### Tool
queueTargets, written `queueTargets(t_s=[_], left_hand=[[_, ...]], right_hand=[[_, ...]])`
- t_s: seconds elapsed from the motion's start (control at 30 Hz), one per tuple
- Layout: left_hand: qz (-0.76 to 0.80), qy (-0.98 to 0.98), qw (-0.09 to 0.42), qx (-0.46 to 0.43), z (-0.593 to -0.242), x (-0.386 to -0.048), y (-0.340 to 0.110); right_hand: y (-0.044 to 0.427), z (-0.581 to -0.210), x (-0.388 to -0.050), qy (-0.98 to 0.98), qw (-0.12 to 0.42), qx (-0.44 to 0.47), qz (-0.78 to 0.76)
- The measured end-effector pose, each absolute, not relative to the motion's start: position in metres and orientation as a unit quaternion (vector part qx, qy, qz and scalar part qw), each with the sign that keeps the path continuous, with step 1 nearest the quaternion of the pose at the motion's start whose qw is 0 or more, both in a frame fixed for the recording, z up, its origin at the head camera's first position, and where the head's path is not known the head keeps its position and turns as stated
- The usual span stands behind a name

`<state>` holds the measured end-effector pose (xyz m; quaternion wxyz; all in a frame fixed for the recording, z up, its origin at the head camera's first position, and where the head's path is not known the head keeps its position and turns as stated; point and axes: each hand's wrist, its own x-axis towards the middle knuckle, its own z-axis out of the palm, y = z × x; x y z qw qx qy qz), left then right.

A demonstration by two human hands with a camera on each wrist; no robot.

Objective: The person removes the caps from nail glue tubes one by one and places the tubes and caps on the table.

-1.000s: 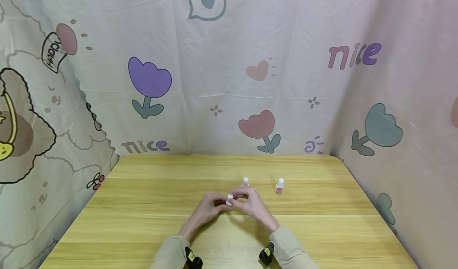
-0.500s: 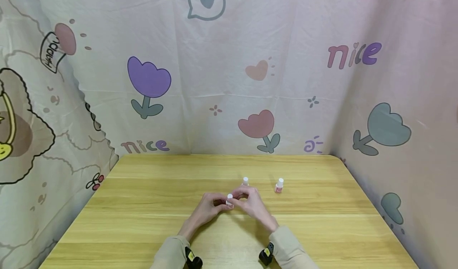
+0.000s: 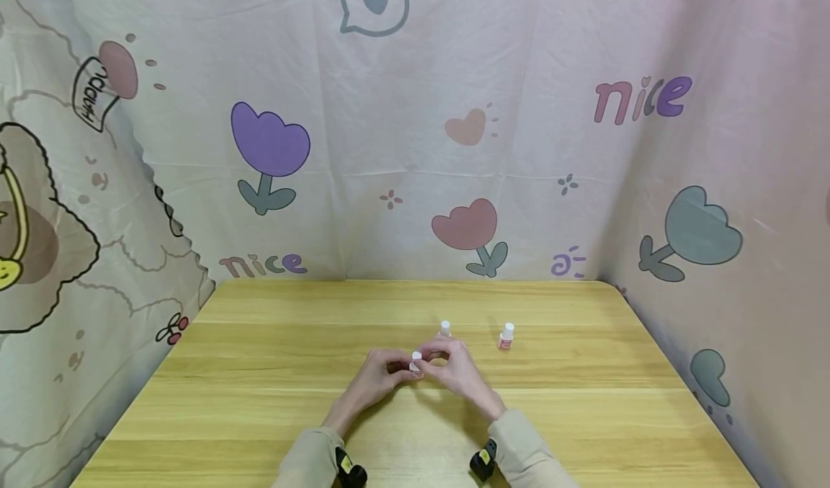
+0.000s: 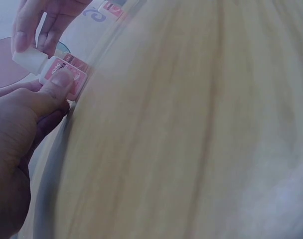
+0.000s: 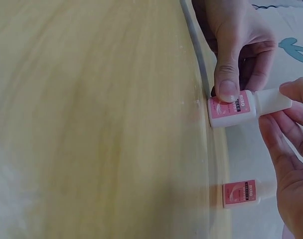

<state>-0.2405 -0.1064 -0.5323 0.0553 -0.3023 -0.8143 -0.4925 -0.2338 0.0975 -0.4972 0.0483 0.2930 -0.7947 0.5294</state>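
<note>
A small white bottle with a pink label (image 4: pixel 56 67) stands upright between the two hands at the middle of the table. The left hand (image 3: pixel 378 380) pinches its labelled body, thumb across the label, as the right wrist view also shows on the bottle (image 5: pixel 231 110). The right hand (image 3: pixel 459 369) holds the white cap (image 5: pixel 272 101) between thumb and fingers. The cap sits on the bottle. Just behind the right hand is a second bottle (image 3: pixel 444 328), its lower part hidden in the head view.
A third white bottle with a pink label (image 3: pixel 506 336) stands to the right, behind the right hand. The wooden table (image 3: pixel 292 315) reaches back to a patterned cloth (image 3: pixel 389 113), with more cloth along both sides.
</note>
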Motion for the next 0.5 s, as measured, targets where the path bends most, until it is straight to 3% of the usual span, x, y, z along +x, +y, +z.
queueTargets(t_s=[0.5], left_hand=[[-0.492,-0.813,0.062,-0.305,-0.5335,-0.2409,-0.1066]], right_hand=[[0.0951,-0.4970,-0.2343,-0.791,0.093,0.293,0.529]])
